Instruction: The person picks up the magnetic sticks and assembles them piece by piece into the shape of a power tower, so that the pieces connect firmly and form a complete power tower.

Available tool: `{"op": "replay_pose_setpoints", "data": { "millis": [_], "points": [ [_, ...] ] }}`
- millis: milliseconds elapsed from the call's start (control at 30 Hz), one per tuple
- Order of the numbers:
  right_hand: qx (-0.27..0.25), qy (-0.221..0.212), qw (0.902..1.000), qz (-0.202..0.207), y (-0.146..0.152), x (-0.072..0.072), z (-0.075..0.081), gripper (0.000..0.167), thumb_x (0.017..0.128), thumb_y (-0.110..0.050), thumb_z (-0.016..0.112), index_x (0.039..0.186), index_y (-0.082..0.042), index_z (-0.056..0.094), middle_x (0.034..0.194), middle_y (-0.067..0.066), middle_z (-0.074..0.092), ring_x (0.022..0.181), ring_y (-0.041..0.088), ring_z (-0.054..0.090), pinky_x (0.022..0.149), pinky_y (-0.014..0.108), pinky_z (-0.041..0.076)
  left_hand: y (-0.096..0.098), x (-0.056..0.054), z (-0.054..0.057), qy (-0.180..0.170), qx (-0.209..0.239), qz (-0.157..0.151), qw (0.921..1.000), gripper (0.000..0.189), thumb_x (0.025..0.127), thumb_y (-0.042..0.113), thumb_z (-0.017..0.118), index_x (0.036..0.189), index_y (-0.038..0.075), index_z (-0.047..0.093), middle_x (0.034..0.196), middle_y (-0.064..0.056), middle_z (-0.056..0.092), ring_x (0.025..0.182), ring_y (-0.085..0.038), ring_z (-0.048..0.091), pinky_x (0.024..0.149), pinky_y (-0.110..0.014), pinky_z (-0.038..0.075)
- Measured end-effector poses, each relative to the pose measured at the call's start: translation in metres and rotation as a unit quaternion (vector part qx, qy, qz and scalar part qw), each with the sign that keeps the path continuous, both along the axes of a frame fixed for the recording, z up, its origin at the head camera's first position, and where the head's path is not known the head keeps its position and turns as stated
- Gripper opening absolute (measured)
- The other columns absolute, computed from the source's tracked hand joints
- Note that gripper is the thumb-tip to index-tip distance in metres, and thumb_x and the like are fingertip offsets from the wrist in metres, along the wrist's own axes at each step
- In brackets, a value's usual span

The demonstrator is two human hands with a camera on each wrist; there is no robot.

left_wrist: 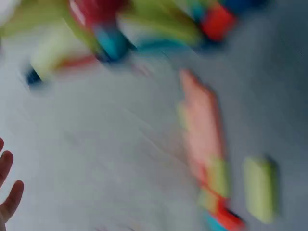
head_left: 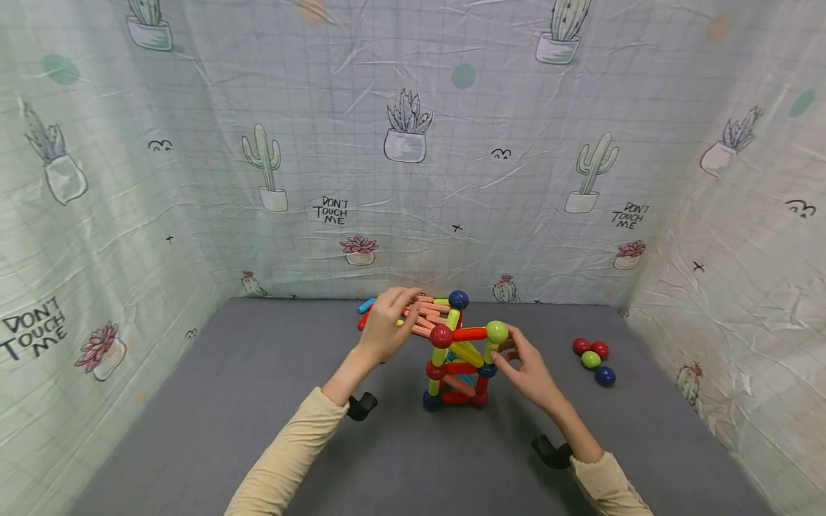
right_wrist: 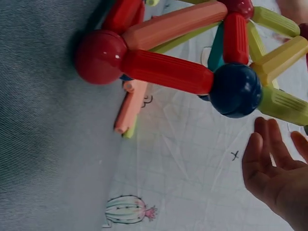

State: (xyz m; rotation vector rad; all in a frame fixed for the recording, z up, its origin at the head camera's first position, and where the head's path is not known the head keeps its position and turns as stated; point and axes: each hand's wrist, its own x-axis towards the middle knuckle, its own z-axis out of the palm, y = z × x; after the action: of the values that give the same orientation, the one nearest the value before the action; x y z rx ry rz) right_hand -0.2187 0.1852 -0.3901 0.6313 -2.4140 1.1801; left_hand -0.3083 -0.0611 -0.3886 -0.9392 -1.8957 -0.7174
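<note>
A tower of magnetic sticks and balls (head_left: 459,368) stands on the table, with red, blue and light-green balls at its joints. My right hand (head_left: 530,369) is at its right side, fingers loosely bent. The thumb tip lies by the light-green stick (right_wrist: 284,107) under the green ball (head_left: 497,332); whether it touches cannot be told. Left of the tower, my left hand (head_left: 387,326) is raised in front of a pile of loose sticks (head_left: 434,309), holding nothing visible. Its fingers (left_wrist: 13,195) look spread in the left wrist view, which is blurred.
Several loose balls, among them a blue one (head_left: 604,376) and a green one (head_left: 590,360), lie on the grey table (head_left: 290,444) at the right. A printed cloth (head_left: 452,186) hangs behind and at both sides.
</note>
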Motion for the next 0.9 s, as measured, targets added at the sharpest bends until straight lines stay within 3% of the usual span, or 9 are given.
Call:
{"op": "replay_pose_setpoints", "data": {
  "millis": [133, 267, 333, 500, 533, 600, 667, 833, 900],
  "points": [
    [0.031, -0.024, 0.9992, 0.01, 0.001, 0.001, -0.005, 0.032, 0.084, 0.001, 0.056, 0.113, 0.007, 0.044, 0.094, 0.019, 0.057, 0.083, 0.028, 0.057, 0.066, 0.026, 0.05, -0.038, -0.037, -0.035, -0.059, -0.01, 0.082, 0.9949, 0.017, 0.082, 0.007, 0.06, 0.098, 0.006, 0.063, 0.08, -0.005, 0.061, 0.067, -0.017, 0.054, 0.059, -0.029, 0.042],
    [0.034, -0.032, 0.9988, 0.017, 0.002, 0.002, -0.005, 0.028, 0.084, 0.001, 0.055, 0.11, 0.006, 0.045, 0.091, 0.019, 0.058, 0.081, 0.03, 0.056, 0.066, 0.025, 0.05, -0.065, -0.058, -0.071, -0.145, -0.09, 0.155, 0.973, 0.016, 0.083, 0.012, 0.06, 0.097, 0.007, 0.066, 0.081, -0.007, 0.06, 0.066, -0.02, 0.052, 0.055, -0.031, 0.039],
    [0.034, -0.037, 0.9986, 0.019, 0.002, 0.002, -0.004, 0.028, 0.085, 0.001, 0.055, 0.111, 0.006, 0.045, 0.092, 0.018, 0.058, 0.083, 0.029, 0.056, 0.067, 0.026, 0.05, -0.074, -0.063, -0.083, -0.201, -0.137, 0.182, 0.9528, 0.02, 0.084, 0.014, 0.059, 0.102, 0.008, 0.065, 0.088, -0.01, 0.06, 0.074, -0.025, 0.052, 0.058, -0.036, 0.039],
    [0.039, -0.052, 0.9976, 0.025, 0.003, 0.001, -0.003, 0.029, 0.086, -0.001, 0.053, 0.113, 0.005, 0.044, 0.095, 0.018, 0.058, 0.086, 0.029, 0.056, 0.069, 0.026, 0.049, -0.086, -0.068, -0.098, -0.329, -0.233, 0.219, 0.8885, 0.036, 0.088, 0.023, 0.054, 0.124, 0.017, 0.054, 0.123, -0.017, 0.05, 0.105, -0.04, 0.045, 0.077, -0.054, 0.037],
    [0.04, -0.055, 0.9973, 0.027, 0.004, 0.0, -0.003, 0.029, 0.087, -0.002, 0.053, 0.113, 0.005, 0.044, 0.095, 0.018, 0.058, 0.086, 0.029, 0.056, 0.069, 0.027, 0.049, -0.088, -0.069, -0.1, -0.344, -0.247, 0.224, 0.8778, 0.038, 0.089, 0.025, 0.052, 0.127, 0.018, 0.051, 0.127, -0.017, 0.047, 0.108, -0.042, 0.042, 0.08, -0.057, 0.035],
    [0.041, -0.055, 0.9971, 0.032, 0.006, -0.004, -0.008, 0.03, 0.087, -0.003, 0.053, 0.115, 0.004, 0.044, 0.096, 0.017, 0.059, 0.086, 0.027, 0.056, 0.069, 0.027, 0.049, -0.091, -0.07, -0.103, -0.36, -0.259, 0.233, 0.8656, 0.039, 0.09, 0.025, 0.051, 0.128, 0.018, 0.049, 0.129, -0.017, 0.046, 0.111, -0.042, 0.041, 0.083, -0.058, 0.034],
    [0.04, -0.058, 0.9968, 0.036, 0.008, -0.008, -0.012, 0.031, 0.088, -0.005, 0.052, 0.116, 0.003, 0.044, 0.096, 0.015, 0.059, 0.087, 0.025, 0.056, 0.069, 0.028, 0.049, -0.094, -0.07, -0.106, -0.361, -0.26, 0.238, 0.8635, 0.037, 0.091, 0.025, 0.05, 0.126, 0.017, 0.051, 0.128, -0.016, 0.049, 0.11, -0.04, 0.042, 0.083, -0.058, 0.034],
    [0.046, -0.067, 0.9963, 0.029, 0.006, -0.004, -0.006, 0.03, 0.088, -0.005, 0.052, 0.116, 0.003, 0.044, 0.096, 0.015, 0.059, 0.087, 0.026, 0.057, 0.07, 0.028, 0.049, -0.096, -0.071, -0.109, -0.328, -0.255, 0.236, 0.8785, 0.022, 0.089, 0.021, 0.053, 0.107, 0.013, 0.062, 0.104, -0.017, 0.057, 0.093, -0.035, 0.048, 0.075, -0.053, 0.038],
    [0.048, -0.065, 0.9964, 0.026, 0.006, -0.002, -0.004, 0.03, 0.088, -0.003, 0.052, 0.116, 0.003, 0.044, 0.095, 0.017, 0.059, 0.086, 0.027, 0.056, 0.07, 0.029, 0.049, -0.095, -0.071, -0.107, -0.32, -0.26, 0.238, 0.8795, 0.018, 0.087, 0.02, 0.055, 0.102, 0.012, 0.062, 0.094, -0.017, 0.056, 0.086, -0.035, 0.048, 0.073, -0.052, 0.038]
  ]
}}
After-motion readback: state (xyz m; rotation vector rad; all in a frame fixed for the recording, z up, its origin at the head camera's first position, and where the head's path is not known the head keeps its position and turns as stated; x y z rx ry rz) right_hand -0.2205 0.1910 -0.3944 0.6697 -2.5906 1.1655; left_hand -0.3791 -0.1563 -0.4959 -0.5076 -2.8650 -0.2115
